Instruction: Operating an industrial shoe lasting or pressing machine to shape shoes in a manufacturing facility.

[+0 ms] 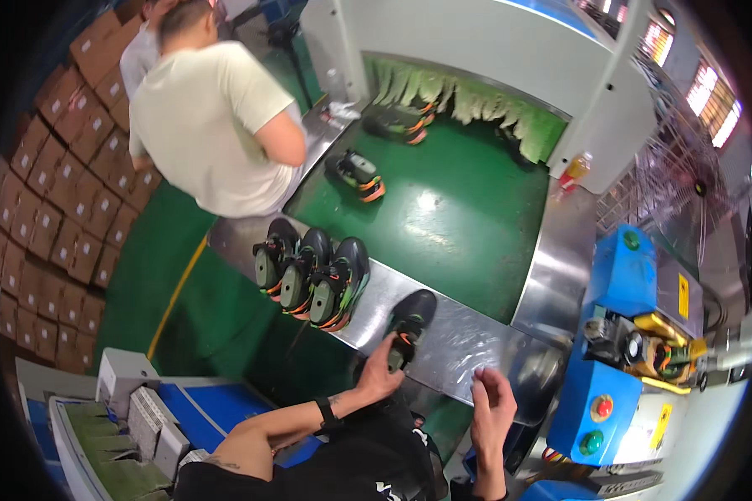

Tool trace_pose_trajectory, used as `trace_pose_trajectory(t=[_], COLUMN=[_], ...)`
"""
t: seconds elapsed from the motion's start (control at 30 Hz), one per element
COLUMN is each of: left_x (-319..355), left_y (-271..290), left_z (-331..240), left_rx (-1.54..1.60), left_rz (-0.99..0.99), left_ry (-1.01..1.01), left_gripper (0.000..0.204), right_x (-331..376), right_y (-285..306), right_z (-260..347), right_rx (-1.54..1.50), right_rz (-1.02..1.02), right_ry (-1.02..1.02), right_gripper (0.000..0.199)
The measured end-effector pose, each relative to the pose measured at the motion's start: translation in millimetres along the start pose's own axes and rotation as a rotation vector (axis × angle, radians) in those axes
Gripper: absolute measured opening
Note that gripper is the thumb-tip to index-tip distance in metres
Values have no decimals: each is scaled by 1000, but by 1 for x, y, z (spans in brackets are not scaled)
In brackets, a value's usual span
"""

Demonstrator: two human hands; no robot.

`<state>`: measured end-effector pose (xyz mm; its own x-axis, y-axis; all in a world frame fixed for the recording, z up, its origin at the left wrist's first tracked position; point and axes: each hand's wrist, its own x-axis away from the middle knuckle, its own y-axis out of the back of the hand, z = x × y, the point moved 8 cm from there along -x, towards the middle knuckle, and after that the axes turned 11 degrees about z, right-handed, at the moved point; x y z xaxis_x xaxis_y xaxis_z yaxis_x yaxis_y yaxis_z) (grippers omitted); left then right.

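My left hand (pixel 381 373) grips the heel end of a black sneaker (pixel 414 313) with orange and olive trim. The shoe lies on the metal ledge (pixel 451 351), its dark toe pointing away from me. To the right, my right hand (pixel 495 401) hovers at the near side of the ledge, fingers loosely bent and no object visible in it. Left of the held shoe, three more sneakers (pixel 313 280) stand side by side on the ledge, with grey-green pieces inside their openings.
Beyond the ledge, a green conveyor belt (pixel 426 217) carries a sneaker (pixel 358 175) and others near a fringed machine opening (pixel 476 100). A person (pixel 213 125) sits at far left by stacked cartons (pixel 50 192). Blue control boxes (pixel 597 409) with buttons stand at right, a bottle (pixel 575 171) beyond them.
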<state>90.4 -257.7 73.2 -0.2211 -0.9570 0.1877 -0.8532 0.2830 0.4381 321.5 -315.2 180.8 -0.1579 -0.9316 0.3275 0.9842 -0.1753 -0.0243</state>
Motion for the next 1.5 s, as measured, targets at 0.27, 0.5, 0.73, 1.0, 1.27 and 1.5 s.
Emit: trace_pose_trajectory(t=[0.27, 0.5, 0.73, 1.0, 1.27, 1.5], left_x=[-29, -26, -52, -96, 16, 273], left_y=[-26, -27, -2, 24, -26, 41], left_z=[60, 69, 68, -54, -189, -167], left_rx=[35, -14, -82, 426, 127, -314], left_rz=[188, 371, 1051, 1225, 1766, 2545], left_ry=[-199, -173, 215, 178, -124, 297], left_gripper=[82, 91, 93, 76, 41, 75], right_x=[-137, -191, -214, 9, 320, 464], right_y=[-304, -311, -205, -50, -151, -488], right_z=[-76, -73, -50, 34, 29, -20], right_rx=[686, 559, -13, -524, -240, -607], right_rz=[391, 191, 137, -417, -1368, -2230], right_ry=[-80, -4, -283, 286, 527, 271], right_gripper=[96, 67, 60, 69, 64, 77])
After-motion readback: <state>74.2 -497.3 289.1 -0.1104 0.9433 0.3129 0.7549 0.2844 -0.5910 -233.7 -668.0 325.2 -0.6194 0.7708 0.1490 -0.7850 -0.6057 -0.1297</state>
